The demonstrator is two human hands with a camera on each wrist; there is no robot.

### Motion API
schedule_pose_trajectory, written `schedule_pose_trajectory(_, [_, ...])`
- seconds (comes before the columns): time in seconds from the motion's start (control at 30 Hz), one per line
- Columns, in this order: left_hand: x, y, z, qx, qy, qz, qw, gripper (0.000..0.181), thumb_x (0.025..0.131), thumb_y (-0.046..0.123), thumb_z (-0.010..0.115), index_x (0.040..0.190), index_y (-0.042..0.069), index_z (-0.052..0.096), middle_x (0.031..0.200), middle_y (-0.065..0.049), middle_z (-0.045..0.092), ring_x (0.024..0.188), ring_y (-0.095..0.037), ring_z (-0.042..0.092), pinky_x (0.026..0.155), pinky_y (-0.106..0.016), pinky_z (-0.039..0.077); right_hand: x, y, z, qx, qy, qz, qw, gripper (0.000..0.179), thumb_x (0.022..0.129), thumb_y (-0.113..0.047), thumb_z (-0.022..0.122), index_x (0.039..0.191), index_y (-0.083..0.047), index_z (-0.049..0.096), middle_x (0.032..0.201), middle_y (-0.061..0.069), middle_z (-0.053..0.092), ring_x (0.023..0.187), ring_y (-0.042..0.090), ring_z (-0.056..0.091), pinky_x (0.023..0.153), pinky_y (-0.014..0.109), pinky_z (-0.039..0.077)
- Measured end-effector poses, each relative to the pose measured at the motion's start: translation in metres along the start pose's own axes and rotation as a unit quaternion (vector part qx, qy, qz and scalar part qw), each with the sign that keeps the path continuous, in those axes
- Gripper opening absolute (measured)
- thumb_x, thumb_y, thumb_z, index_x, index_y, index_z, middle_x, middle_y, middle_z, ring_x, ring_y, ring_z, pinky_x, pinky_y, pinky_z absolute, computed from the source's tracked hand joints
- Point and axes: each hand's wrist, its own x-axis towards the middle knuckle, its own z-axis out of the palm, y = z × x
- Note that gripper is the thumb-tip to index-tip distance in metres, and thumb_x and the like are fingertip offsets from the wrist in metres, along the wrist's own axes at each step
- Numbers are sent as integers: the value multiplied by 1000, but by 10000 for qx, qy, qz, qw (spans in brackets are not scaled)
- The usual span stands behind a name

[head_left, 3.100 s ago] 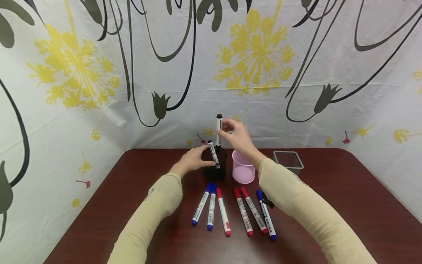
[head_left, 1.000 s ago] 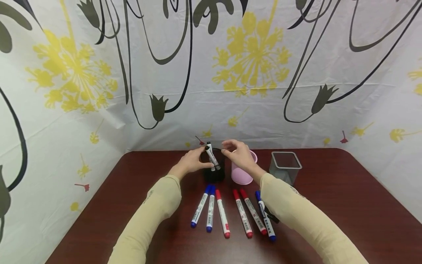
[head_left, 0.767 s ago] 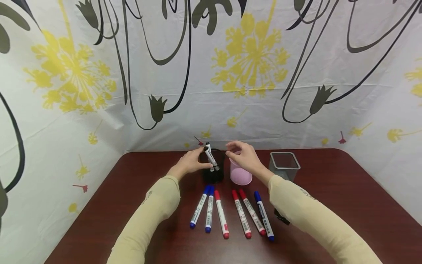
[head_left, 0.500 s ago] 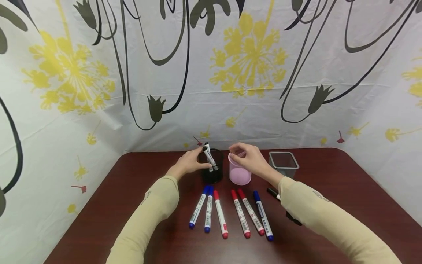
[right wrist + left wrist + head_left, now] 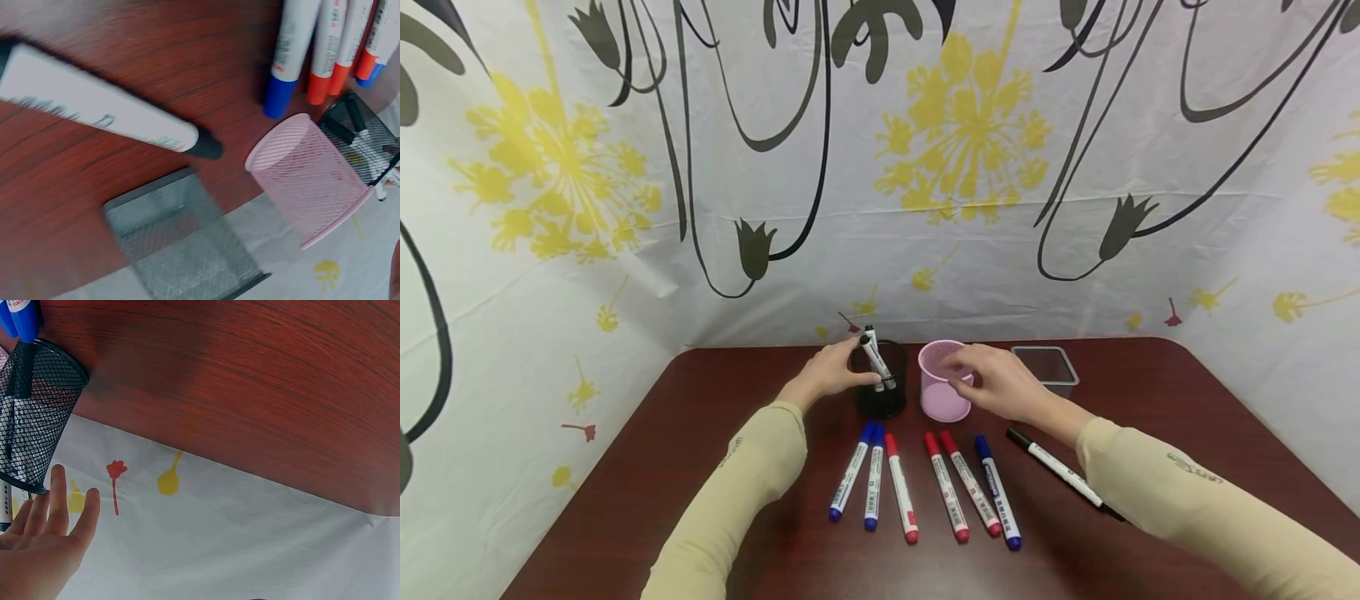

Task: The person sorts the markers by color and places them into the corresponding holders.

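Observation:
My left hand (image 5: 831, 368) is at the left side of a black mesh pen holder (image 5: 883, 405), thumb across its front. In the left wrist view its fingers (image 5: 58, 500) are fairly straight, the tips right at the rim. Two black-capped whiteboard markers (image 5: 875, 357) lean inside that holder. Loosely curled and holding nothing, my right hand (image 5: 1003, 387) hovers over the right side of a pink mesh pen holder (image 5: 943, 406). Nearest to its forearm, a black-capped marker (image 5: 1063, 472) lies on the table, its far end overlapped by the sleeve.
A grey square mesh holder (image 5: 187, 250) stands right of the pink one, partly behind my right hand in the head view. In front lie blue markers (image 5: 850, 471), red markers (image 5: 947, 487) and another blue marker (image 5: 998, 492). A patterned cloth (image 5: 820, 292) hangs behind the table.
My right hand held a marker above the black holder; that marker now stands inside it. The emptied hand has moved right, over the pink holder, uncovering the black marker. My left hand stays put.

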Motion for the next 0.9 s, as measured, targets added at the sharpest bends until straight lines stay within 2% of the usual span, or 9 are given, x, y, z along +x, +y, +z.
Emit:
schedule_pose_trajectory(0.13, [0, -1, 0, -1, 11, 5, 10000, 85, 75, 51, 62, 138, 6, 28, 136, -11, 34, 122, -27, 32, 94, -45, 29, -11, 3, -4, -537, -167, -490, 9972, 21, 73, -11, 68, 93, -13, 63, 87, -3, 59, 76, 8, 53, 57, 27, 44])
schedule_pose_trajectory(0.27, [0, -1, 0, -26, 13, 14, 10000, 85, 74, 52, 63, 138, 7, 28, 136, -11, 34, 122, -27, 33, 94, -45, 30, -23, 6, -7, -910, -313, -1108, 9892, 20, 72, -9, 64, 92, -12, 63, 86, -3, 58, 76, 10, 53, 57, 28, 45])
schedule_pose_trajectory(0.4, [0, -1, 0, -56, -15, 8, 10000, 86, 74, 53, 62, 139, 9, 27, 136, -10, 34, 122, -27, 33, 94, -45, 30, -37, 11, -7, -1194, -424, -1852, 9745, 17, 83, -12, 48, 91, -11, 64, 85, -3, 58, 76, 12, 53, 59, 28, 46])
schedule_pose_trajectory(0.53, [-1, -1, -1, -54, -9, 24, 10000, 85, 74, 52, 62, 139, 10, 27, 136, -10, 35, 122, -27, 33, 94, -45, 30, -51, 15, -7, -1483, -547, -2486, 9556, 38, 90, -13, 27, 87, -10, 64, 85, -2, 58, 75, 13, 53, 59, 27, 46])
schedule_pose_trajectory(0.7, [-1, 1, -2, -65, -16, 39, 10000, 84, 75, 51, 63, 139, 9, 27, 136, -10, 35, 121, -27, 34, 93, -45, 31, -70, 22, -8, -2033, -770, -3039, 9276, 42, 91, -6, 22, 88, -10, 64, 86, 0, 57, 75, 15, 52, 60, 27, 44])
schedule_pose_trajectory(0.9, [-1, 1, -2, -53, -7, 25, 10000, 84, 75, 50, 63, 139, 10, 27, 136, -10, 35, 121, -27, 34, 93, -46, 31, -91, 32, -16, -2861, -1186, -3679, 8768, 51, 97, -7, 12, 93, -13, 63, 91, 2, 58, 84, 16, 53, 62, 26, 42])
